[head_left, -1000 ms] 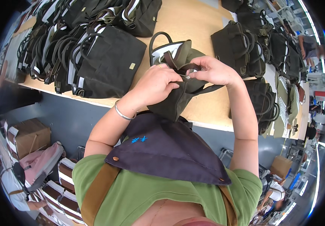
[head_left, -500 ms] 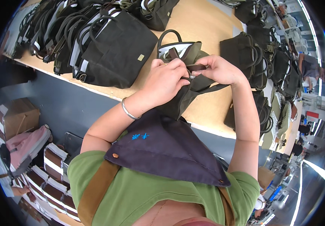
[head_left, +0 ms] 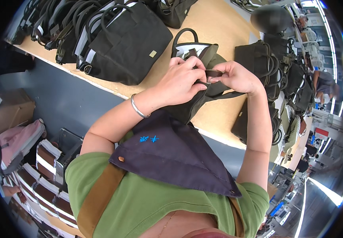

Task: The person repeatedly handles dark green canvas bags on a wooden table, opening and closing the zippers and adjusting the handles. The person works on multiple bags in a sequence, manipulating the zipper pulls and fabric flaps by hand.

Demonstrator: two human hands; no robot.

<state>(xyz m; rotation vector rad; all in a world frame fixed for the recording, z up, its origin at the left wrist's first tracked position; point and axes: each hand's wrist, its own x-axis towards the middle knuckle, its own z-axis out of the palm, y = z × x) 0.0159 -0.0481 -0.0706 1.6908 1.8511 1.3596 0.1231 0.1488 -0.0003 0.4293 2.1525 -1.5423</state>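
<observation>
A dark olive handbag (head_left: 186, 110) stands at the table's front edge, against the apron, with one handle looped up behind my hands. A brown zipper (head_left: 214, 73) with metal teeth rises from its opening, its strip bent between my two hands. My left hand (head_left: 184, 81) is closed on the bag's top edge beside the zipper, thumb toward the right. My right hand (head_left: 238, 78) pinches the zipper strip near its end from the other side. The exact spot under my fingertips is partly hidden. A white and olive lining shows behind my left hand.
A larger dark handbag (head_left: 129, 45) with a small metal plate lies to the left, before a crowded row of similar bags. More dark bags (head_left: 255, 59) stand to the right on the wooden table (head_left: 215, 119). Cartons (head_left: 14, 109) and a pink bag sit lower left.
The view has shifted slightly, so the table and bags appear moved. Both hands remain at the bag's opening; the zipper strip lies a little straighter between them.
</observation>
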